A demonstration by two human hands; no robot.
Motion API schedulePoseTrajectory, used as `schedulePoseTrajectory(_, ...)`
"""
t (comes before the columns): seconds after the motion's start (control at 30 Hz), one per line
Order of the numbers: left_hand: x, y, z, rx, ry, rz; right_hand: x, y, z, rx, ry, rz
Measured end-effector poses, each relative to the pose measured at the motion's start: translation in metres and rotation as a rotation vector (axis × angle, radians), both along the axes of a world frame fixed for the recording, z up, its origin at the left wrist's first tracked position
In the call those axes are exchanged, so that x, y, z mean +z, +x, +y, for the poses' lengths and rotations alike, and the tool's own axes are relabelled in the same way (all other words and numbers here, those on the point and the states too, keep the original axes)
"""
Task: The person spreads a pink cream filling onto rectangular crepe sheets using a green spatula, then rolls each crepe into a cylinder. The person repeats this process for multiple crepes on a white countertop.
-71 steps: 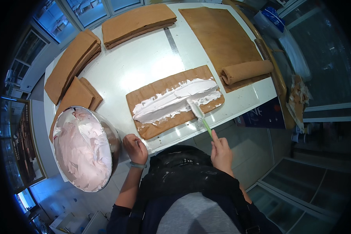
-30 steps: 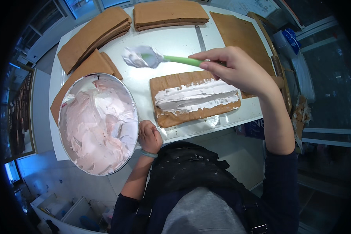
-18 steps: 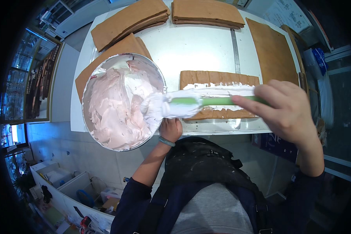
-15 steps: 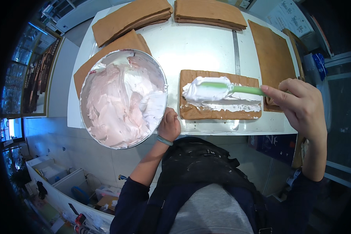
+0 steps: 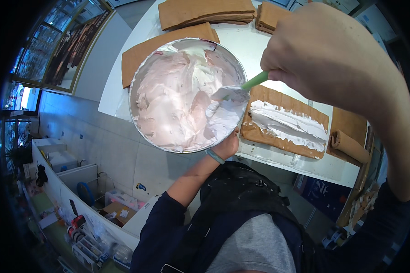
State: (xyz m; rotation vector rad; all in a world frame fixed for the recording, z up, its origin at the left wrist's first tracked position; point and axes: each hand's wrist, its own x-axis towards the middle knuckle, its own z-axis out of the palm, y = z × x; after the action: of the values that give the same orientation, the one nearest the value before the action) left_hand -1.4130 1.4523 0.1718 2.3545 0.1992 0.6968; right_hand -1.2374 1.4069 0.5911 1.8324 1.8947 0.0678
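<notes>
A white worktable [image 5: 278,45] carries brown sponge sheets and a steel bowl of pink cream [image 5: 182,95]. The right hand [image 5: 332,59], fingers closed on a green-handled spatula [image 5: 241,88], slants its blade down-left into the cream. The left hand [image 5: 225,145] grips the bowl's near rim.
</notes>
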Motion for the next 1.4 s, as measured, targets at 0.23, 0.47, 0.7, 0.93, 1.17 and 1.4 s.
schedulePoseTrajectory(0.23, -0.001, 0.002, -0.002, 0.054, 0.104, -0.104, -0.019, 0.029, 0.009, -0.269, -0.194, 0.692)
schedulePoseTrajectory(0.47, 0.004, 0.000, -0.002, 0.036, 0.021, -0.035, -0.134, 0.064, -0.066, -0.559, -0.073, 1.617)
schedulePoseTrajectory(0.7, 0.007, 0.003, -0.006, 0.141, 0.124, -0.097, -0.134, 0.124, -0.190, -0.802, 0.338, 1.365)
schedulePoseTrajectory(0.93, 0.007, 0.001, -0.005, 0.119, 0.076, -0.092, -0.220, 0.107, -0.179, -0.454, 0.365, 0.701)
schedulePoseTrajectory(1.17, 0.005, 0.002, -0.004, 0.140, 0.101, -0.087, -0.226, 0.127, -0.177, -0.246, 0.436, 0.522)
schedulePoseTrajectory(1.4, 0.005, 0.002, -0.005, 0.104, 0.048, -0.086, -0.242, 0.148, -0.175, -0.383, 0.339, 0.699)
